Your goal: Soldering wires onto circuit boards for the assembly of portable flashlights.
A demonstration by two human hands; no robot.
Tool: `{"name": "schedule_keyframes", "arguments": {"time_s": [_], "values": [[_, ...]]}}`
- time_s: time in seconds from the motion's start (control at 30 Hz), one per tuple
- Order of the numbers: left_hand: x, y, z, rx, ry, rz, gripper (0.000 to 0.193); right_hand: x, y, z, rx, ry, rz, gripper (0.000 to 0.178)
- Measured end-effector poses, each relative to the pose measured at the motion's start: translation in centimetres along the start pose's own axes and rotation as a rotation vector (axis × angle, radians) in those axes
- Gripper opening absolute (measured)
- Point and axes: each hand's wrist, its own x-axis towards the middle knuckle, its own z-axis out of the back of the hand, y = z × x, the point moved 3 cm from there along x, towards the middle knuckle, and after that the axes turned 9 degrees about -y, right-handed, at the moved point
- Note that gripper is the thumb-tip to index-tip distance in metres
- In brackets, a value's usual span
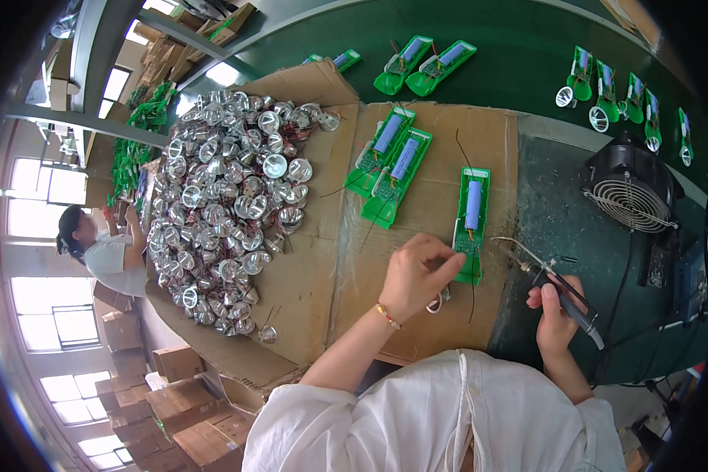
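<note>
Reflector pile [220, 204] on the left. Mid-frame, left hand [425, 271] pinched by the green shell [482, 224], can't tell on what. Lower right, right hand [557, 318] has the iron [580, 318] gripped. Probably soldering setup; next calls for iron to shell.

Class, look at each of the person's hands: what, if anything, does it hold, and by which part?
The right hand holds a soldering iron by its handle. Whether the left hand holds anything cannot be told from this view.
</note>
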Motion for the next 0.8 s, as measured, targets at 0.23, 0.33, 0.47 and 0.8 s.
{"name": "schedule_keyframes", "arguments": {"time_s": [0.23, 0.33, 0.47, 0.8], "values": [[1.2, -0.2, -0.4, 0.406, 0.123, -0.181, 0.015, 0.7, -0.8, 2.5, -0.055, -0.084, 0.021, 0.016], [7.3, -3.1, -2.6, 0.319, 0.076, -0.244, 0.017, 0.6, -1.1, 2.8, -0.081, -0.097, -0.035, 0.016], [15.7, -7.9, -3.8, 0.254, -0.183, -0.208, 0.023, 0.9, -0.6, 1.9, -0.055, -0.069, 0.012, 0.018], [3.6, -1.4, 7.3, 0.628, -0.517, -0.405, 0.037, 1.1, -0.9, 2.1, -0.021, -0.060, 0.047, 0.017]]}}
